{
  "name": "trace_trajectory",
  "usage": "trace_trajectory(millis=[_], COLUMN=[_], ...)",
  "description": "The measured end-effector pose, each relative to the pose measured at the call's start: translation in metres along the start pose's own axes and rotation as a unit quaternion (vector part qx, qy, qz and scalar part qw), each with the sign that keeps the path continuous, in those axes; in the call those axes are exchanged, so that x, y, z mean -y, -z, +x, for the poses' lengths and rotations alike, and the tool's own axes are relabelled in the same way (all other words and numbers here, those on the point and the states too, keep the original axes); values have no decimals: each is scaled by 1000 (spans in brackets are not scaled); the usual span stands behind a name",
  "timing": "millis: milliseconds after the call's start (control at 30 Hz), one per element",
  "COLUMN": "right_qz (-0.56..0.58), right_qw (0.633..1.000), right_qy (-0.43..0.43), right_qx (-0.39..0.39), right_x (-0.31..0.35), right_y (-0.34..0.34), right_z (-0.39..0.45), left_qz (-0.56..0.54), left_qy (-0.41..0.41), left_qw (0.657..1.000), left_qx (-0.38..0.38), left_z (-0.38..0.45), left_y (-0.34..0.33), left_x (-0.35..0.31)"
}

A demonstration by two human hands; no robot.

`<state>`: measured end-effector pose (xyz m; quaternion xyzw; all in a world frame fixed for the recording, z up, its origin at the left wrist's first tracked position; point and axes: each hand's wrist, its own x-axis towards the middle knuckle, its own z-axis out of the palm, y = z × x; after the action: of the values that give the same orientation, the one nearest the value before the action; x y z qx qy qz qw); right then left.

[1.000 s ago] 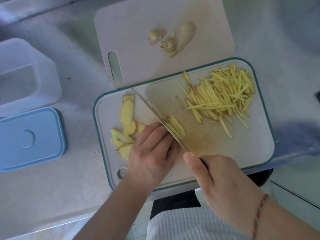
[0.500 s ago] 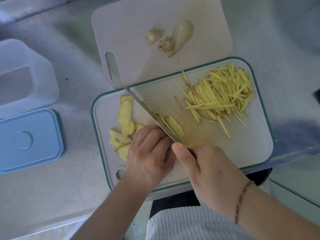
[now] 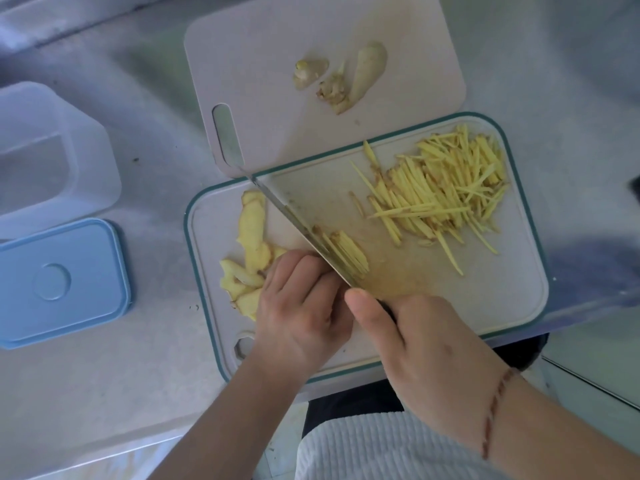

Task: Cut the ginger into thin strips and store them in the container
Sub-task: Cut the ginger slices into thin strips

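- The counter is lying grey and mottled under everything, with its near edge running along by the person's body.
- Two boards are sitting on it: a plain pale board farther off, and a green-rimmed board nearer, its far edge overlapping the pale one.
- The container is standing open at the far left of the counter (translucent, nothing visible inside), well apart from the boards.
- Its blue lid is lying flat just in front of it, touching or nearly so.
- The right hand is gripping the knife handle, fingers wrapped round it and the thumb stretching along toward the blade.
- The left hand is curling its fingers down on the ginger being cut, knuckles touching the blade's flat side.
- The knife is slanting across the green-rimmed board, its tip reaching over onto the pale one.
- A heap of strips is lying on the right part of the green-rimmed board.
- Slices are waiting on the left part, beside the left hand.
- Fresh-cut strips are lying in a neat row against the blade's right side.
- Trimmings are sitting on the pale board.
- A red cord bracelet is circling the right wrist.
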<state>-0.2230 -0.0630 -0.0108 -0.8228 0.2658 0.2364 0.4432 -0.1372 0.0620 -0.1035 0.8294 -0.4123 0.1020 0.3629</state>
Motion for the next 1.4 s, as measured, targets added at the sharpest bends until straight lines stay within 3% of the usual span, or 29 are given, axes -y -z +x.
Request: trace_trajectory(millis=[167,433,667,767,833,1000,1100,1267,1333,1400], right_qz=[-32,81,150,188,229,255,249,201,194,179], right_qw=[999,995,986,979,968,954,956,973,976,979], right_qy=[-33,25,-9,-34,-94,-152,-146,-98,-89,-81], right_qx=[-15,-49,72,68,48,36,52,50,47,46], right_x=[-11,0,-28,-34,-37,-39,-35,-28,-25,-23], right_y=[-6,3,1,9,26,53,57,62,65,66], right_z=[-15,16,-21,-15,-11,-6,-12,-27,-30,-31], left_qz=[12,25,77,71,72,74,81,95,115,116], left_qy=[0,-43,100,122,140,246,218,88,93,157], left_qw=[1000,997,992,990,987,965,973,984,978,968], left_qx=[-1,55,-6,-19,-26,-44,0,121,146,156], left_z=[-1,-3,-28,-25,-22,-22,-25,-21,-17,-12], left_y=[-1,11,50,57,63,82,92,95,92,90], left_x=[1,1,4,8,15,37,40,24,19,17])
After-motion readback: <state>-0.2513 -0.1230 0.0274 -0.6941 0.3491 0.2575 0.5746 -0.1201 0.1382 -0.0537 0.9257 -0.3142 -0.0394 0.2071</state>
